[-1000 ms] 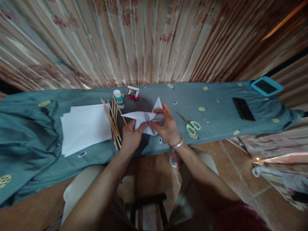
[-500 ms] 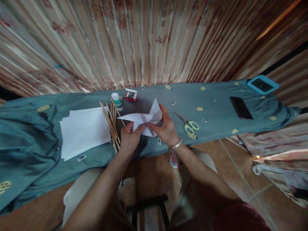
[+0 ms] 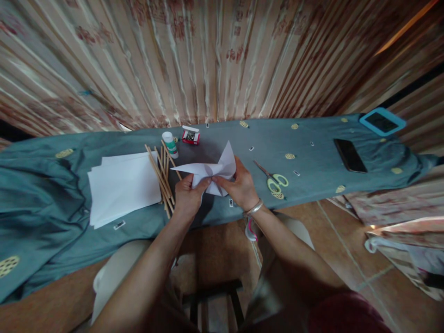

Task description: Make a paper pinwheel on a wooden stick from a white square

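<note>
A white paper pinwheel point(image 3: 201, 169), its pointed blades folded in toward the middle, is held up between both hands above the cloth. My left hand point(image 3: 188, 194) pinches its lower left side, thumb pressed near the centre. On the right side my right hand point(image 3: 242, 187) grips it, the thumb also at the centre and the fingers mostly hidden behind the paper. Just left of my left hand lie several wooden sticks point(image 3: 162, 178). To the right of my right hand rest scissors point(image 3: 273, 180) with light green handles.
A stack of white paper point(image 3: 121, 185) lies left on the green tablecloth point(image 3: 312, 166). Behind the sticks stand a glue stick point(image 3: 169, 144) and an open red box of small metal pieces point(image 3: 190, 136). A phone point(image 3: 350, 155) and a blue-framed tablet point(image 3: 383, 121) lie at right.
My right fingers have slipped lower behind the paper's right blade. Both hands keep their hold on the pinwheel. The whole view has shifted slightly.
</note>
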